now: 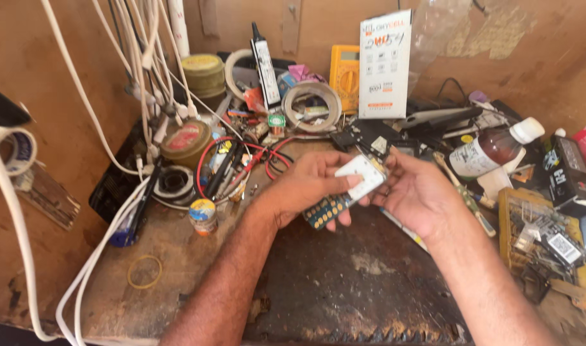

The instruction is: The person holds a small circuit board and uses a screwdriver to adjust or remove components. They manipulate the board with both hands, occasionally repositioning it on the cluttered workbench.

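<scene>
While both hands meet above the scarred dark mat (363,282) on the bench (171,282), the left hand (309,186) grasps a flat circuit board (328,209) dotted with round contacts, a white rectangular piece (363,176) lying on top. The right hand (414,192) pinches that white piece's far edge. A yellow rubber band (145,271) lies well apart.

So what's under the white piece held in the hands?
A blue keypad board with rows of pale round contacts sticks out beneath the white piece, resting on the left hand. Its upper part is covered by the piece and fingers.
</scene>
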`<state>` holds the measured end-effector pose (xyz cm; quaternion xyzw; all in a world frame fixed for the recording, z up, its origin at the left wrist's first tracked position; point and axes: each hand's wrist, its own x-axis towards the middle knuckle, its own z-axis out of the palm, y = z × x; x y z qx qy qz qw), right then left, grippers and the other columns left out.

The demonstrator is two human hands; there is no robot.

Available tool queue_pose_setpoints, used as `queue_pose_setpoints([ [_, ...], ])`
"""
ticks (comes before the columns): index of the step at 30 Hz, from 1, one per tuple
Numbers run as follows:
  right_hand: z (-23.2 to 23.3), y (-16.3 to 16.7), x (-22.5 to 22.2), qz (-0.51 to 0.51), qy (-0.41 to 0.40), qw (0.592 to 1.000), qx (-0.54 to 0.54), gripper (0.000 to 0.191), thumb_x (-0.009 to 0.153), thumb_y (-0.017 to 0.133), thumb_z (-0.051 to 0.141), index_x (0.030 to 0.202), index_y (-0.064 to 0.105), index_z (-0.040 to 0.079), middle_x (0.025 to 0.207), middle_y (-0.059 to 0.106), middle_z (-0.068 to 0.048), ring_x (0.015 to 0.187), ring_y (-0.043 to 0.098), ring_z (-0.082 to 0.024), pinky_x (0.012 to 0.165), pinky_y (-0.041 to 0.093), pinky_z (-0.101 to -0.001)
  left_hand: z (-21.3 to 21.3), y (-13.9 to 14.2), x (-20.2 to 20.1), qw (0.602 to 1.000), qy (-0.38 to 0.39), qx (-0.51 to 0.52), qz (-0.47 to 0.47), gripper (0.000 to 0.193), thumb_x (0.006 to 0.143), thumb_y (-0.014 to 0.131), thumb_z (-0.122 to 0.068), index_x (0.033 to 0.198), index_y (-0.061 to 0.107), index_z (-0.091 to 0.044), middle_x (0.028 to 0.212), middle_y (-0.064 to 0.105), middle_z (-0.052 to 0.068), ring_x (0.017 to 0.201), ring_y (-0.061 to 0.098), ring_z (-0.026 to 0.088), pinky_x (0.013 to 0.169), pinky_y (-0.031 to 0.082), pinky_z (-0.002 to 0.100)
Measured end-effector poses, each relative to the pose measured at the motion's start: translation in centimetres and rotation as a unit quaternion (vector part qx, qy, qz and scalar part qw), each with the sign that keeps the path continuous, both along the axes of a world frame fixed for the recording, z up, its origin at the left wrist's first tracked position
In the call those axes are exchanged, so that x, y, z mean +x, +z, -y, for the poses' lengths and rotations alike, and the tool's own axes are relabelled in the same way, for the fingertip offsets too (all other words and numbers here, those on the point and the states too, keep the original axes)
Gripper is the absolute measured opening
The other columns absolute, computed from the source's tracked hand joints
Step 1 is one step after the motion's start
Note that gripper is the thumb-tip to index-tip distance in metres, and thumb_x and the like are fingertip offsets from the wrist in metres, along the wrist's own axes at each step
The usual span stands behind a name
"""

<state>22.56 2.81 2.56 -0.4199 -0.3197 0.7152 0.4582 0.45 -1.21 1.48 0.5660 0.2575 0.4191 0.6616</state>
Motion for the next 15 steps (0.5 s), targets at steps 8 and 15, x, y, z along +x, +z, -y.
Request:
queue_pose_setpoints([
  [8,-0.3,-0.8,0.9,0.019,-0.033,0.999,0.033,0.018,0.095,0.065,0.017,0.105,0.067,0.002,0.078,0.062,0.001,0.073,0.057,-0.013,0.069,0.049,-0.0343,0.0,-0.3,-0.1,1.000,-0.026,0.002,-0.012,0.044,0.096,0.068,-0.021,0.131,0.060,0.005,0.097,0.075,0.015,0.062,0.072,0.017,0.048,0.059,0.029],
  [15,1.8,1.8,0.4,0.130,0.022,0.984,0.117,0.034,0.095,0.061,0.014,0.121,0.073,-0.004,0.051,0.037,0.008,0.045,0.033,-0.007,0.054,0.040,-0.0283,0.0,-0.5,0.5,0.994,-0.001,-0.010,-0.109,0.046,0.094,0.067,-0.017,0.133,0.058,0.006,0.095,0.077,0.018,0.059,0.072,0.019,0.044,0.057,0.030],
])
